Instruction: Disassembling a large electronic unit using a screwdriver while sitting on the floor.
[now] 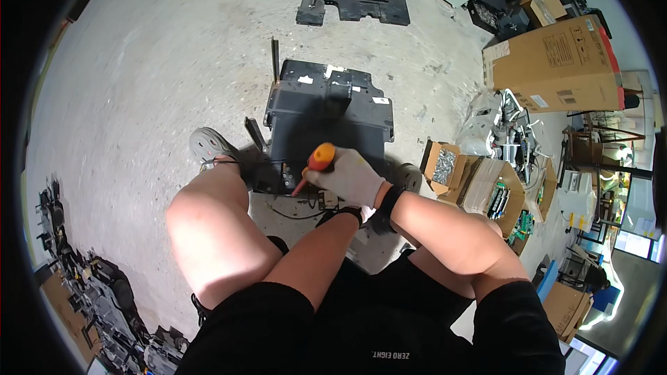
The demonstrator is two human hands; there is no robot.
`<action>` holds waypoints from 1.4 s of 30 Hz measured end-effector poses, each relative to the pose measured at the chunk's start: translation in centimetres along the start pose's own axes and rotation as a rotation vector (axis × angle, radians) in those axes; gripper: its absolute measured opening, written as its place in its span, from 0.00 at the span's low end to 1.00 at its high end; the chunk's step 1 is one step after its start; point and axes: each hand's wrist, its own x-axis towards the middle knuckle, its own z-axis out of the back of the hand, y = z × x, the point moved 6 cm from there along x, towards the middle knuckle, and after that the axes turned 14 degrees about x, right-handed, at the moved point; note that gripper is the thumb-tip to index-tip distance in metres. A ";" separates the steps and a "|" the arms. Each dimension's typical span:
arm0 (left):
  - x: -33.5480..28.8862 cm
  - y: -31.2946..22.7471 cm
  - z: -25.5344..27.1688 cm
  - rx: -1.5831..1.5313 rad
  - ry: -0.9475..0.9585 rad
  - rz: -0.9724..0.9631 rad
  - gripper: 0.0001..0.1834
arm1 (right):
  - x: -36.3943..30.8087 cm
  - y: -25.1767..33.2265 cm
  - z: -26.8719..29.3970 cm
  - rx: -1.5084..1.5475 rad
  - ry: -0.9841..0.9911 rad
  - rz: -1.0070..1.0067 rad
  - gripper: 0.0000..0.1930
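My right hand (347, 175), in a pale glove, is closed around a screwdriver (320, 157) with an orange-and-red handle. Its red shaft slants down toward the near edge of a flat black machine panel (299, 121) on the floor between my feet; whether the tip touches is unclear. Below the right hand, only a bit of my gloved left hand (367, 213) shows near the panel's near edge, its fingers hidden. Thin dark cables (295, 217) trail from that edge. Two dark upright brackets stand at the panel's left side, one being the far bracket (275, 59).
To the right, an open carton of small metal parts (443, 167) stands beside a box with green circuit boards (497, 201). Behind them are a large cardboard box (556, 66) and a clear bag (479, 121). More black machine parts lie ahead (365, 7) and at the lower left (104, 292).
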 end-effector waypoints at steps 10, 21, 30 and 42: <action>0.5 0.9 -1.8 -0.019 0.002 0.011 0.26 | 5.4 -5.7 -1.3 0.122 0.099 -0.400 0.23; -0.6 -2.0 4.0 0.110 -0.059 -0.162 0.19 | 9.0 -12.0 7.2 -0.402 -0.057 -0.112 0.25; -0.2 -1.5 5.5 0.020 -0.120 -0.087 0.17 | 4.5 -10.5 9.7 -0.886 0.031 -0.358 0.23; -0.1 -1.8 6.3 0.055 -0.056 0.030 0.17 | -1.3 -14.6 10.0 -0.379 0.107 -0.892 0.34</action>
